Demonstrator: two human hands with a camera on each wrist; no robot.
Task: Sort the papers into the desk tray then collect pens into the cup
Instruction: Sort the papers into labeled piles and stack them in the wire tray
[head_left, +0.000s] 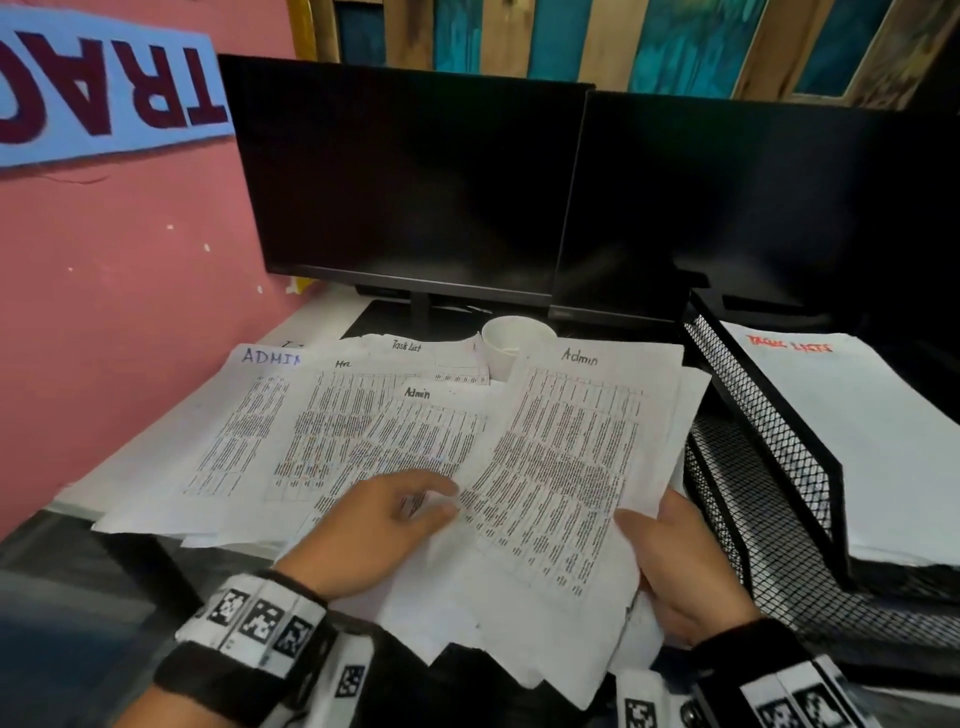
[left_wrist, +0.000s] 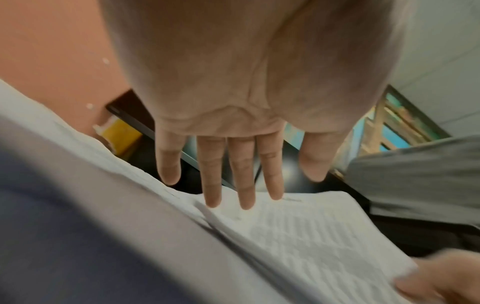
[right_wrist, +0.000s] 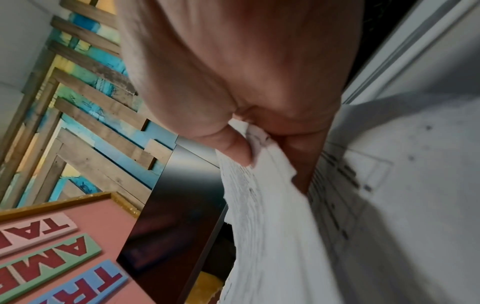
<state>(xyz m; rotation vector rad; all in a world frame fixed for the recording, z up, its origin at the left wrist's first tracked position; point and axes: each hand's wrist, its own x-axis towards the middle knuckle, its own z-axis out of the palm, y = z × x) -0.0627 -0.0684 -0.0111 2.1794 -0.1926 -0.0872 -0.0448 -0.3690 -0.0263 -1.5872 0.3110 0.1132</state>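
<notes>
Printed sheets headed "Admin", "Hr" and "Task List" lie fanned over the white desk. My right hand pinches a small stack of Admin papers by the lower right edge, thumb on top; the right wrist view shows the thumb pressing that stack. My left hand hovers with straight fingers over the spread papers, beside the held stack. A white paper cup stands behind the sheets. The black mesh desk tray sits at the right, its top tier holding a "Task Lists" sheet.
Two dark monitors stand at the back of the desk, the second monitor behind the tray. A pink wall with letter signs borders the left. The desk's front edge runs just under the paper pile. No pens show.
</notes>
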